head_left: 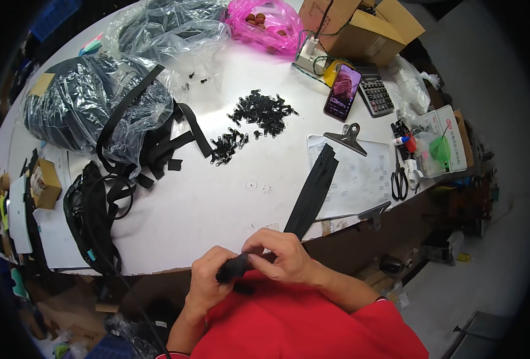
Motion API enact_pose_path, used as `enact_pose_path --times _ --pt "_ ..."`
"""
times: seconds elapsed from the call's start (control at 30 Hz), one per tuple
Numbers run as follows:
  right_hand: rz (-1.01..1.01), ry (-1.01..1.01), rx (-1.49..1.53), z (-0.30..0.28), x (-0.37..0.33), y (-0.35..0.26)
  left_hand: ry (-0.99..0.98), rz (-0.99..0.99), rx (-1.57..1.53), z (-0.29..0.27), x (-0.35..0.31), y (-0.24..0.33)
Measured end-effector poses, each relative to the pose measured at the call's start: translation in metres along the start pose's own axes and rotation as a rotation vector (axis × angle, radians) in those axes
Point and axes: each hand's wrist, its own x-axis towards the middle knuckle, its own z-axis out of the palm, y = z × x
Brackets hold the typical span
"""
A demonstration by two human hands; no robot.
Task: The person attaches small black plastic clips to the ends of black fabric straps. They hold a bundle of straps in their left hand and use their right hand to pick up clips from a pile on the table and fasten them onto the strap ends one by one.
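Note:
Close to my body at the table's front edge, my left hand (208, 270) is closed around a dark rolled or folded bundle of black strip (233, 268). My right hand (282, 256) pinches the end of that bundle between thumb and fingers. Just past my right hand, a stack of long black strips, like zipper tape (313, 194), lies slanted on the table, partly over a paper sheet. Farther off, a pile of small black zipper sliders (264, 113) sits mid-table, with a smaller cluster of sliders (228, 146) beside it.
To the right lie a clipboard with paper (361, 173), scissors (400, 182), a phone (343, 91) and a calculator (375, 91). At the back are a cardboard box (373, 36) and a pink bag (271, 27). Plastic-wrapped black rolls (91, 105) and a black pouch (88, 221) stand left.

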Motion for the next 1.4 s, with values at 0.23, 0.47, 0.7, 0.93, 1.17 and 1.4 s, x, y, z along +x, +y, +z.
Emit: enact_pose_path --times 0.23,0.47,0.7,0.93,1.17,1.4 --pt "0.026 0.008 0.096 0.003 0.004 0.001 0.168 -0.318 -0.605 0.007 -0.017 -0.023" --pt "0.164 0.022 0.188 0.010 0.002 0.009 0.215 -0.151 -0.516 0.019 -0.014 -0.024" --pt "0.148 -0.102 0.118 0.008 0.003 0.006 0.320 -0.420 -1.120 0.010 0.000 -0.020" --pt "0.254 0.101 0.653 0.046 0.002 0.045 0.373 -0.538 -1.205 0.031 0.011 -0.028" --pt "0.280 0.109 0.518 0.030 0.008 0.027 0.214 -0.326 -0.787 0.021 0.000 -0.028" --pt "0.085 0.028 0.104 0.011 0.010 0.030 0.168 -0.229 -0.637 0.015 0.001 -0.027"
